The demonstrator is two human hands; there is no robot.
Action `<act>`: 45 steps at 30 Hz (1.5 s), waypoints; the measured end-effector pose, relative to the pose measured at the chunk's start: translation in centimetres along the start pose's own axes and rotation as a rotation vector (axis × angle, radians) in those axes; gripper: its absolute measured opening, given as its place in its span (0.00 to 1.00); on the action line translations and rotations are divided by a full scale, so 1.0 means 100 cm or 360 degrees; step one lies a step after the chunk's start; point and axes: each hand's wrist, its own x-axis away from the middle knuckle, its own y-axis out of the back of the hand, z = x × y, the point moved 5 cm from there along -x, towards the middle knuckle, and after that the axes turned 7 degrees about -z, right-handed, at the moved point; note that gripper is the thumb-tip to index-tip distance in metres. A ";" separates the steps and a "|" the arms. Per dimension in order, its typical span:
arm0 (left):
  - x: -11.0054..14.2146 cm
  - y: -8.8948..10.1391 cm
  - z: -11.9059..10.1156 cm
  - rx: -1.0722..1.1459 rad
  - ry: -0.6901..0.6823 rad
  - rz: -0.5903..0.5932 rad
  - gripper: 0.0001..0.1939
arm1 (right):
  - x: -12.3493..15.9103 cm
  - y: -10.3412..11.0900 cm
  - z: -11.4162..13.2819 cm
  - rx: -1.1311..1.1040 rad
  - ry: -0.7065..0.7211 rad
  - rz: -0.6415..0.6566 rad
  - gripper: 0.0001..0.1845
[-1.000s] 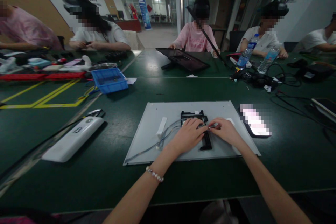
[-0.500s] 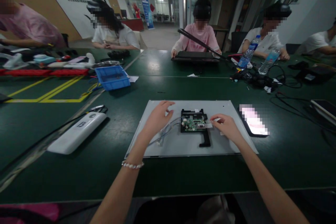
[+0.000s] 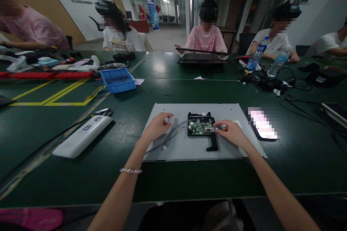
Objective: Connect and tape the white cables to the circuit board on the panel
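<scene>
A light grey flat panel (image 3: 184, 151) lies in front of me with a black bracket (image 3: 213, 144) on it. In the bracket sits a green circuit board (image 3: 199, 128). My right hand (image 3: 230, 133) is at the board's right edge, thumb and fingertips pinched on a small pale strip (image 3: 215, 129); its far end is partly hidden. Over the panel's left part is my left hand (image 3: 157, 128), fingers loosely bent and thumb apart, holding nothing visible. Thin grey cables (image 3: 173, 135) run from the board's left side toward that hand and pass below it.
A white power bank (image 3: 84, 135) with a cable lies at left, a phone (image 3: 262, 124) to the panel's right. Farther off are a blue bin (image 3: 118, 80), water bottles (image 3: 256, 56) and tangled black cables (image 3: 267, 81). Several people sit around the green table (image 3: 173, 180).
My left hand has moved left and slightly down, away from the board. My right hand has shifted slightly left, closer to the board's edge. Across the table, a person's dark bar has lowered.
</scene>
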 end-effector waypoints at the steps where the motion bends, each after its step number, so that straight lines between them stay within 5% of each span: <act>1: 0.000 0.000 0.001 -0.0001 -0.0003 -0.0002 0.19 | 0.000 0.000 -0.001 0.0005 0.0003 0.0000 0.12; 7: 0.000 0.007 -0.005 0.0047 0.0015 -0.0062 0.11 | -0.001 -0.002 -0.003 0.0016 0.0036 -0.0009 0.11; 19: 0.008 0.041 -0.012 0.0717 0.0448 -0.0166 0.11 | -0.002 0.005 0.004 0.0034 0.0050 -0.0121 0.11; 29: 0.005 0.015 -0.021 0.0283 0.0185 -0.0004 0.09 | 0.001 0.012 0.015 -0.0008 0.0076 -0.0278 0.11; 36: 0.009 0.025 -0.033 0.0116 0.0040 -0.0205 0.16 | 0.001 0.012 0.017 0.0019 0.0118 -0.0269 0.12; 40: 0.013 0.019 -0.044 0.0083 -0.0090 0.0080 0.09 | 0.002 0.013 0.018 0.0034 0.0118 -0.0268 0.12; 45: 0.018 0.005 -0.044 0.0048 -0.0138 0.0317 0.12 | 0.002 0.011 0.019 0.0045 0.0119 -0.0264 0.11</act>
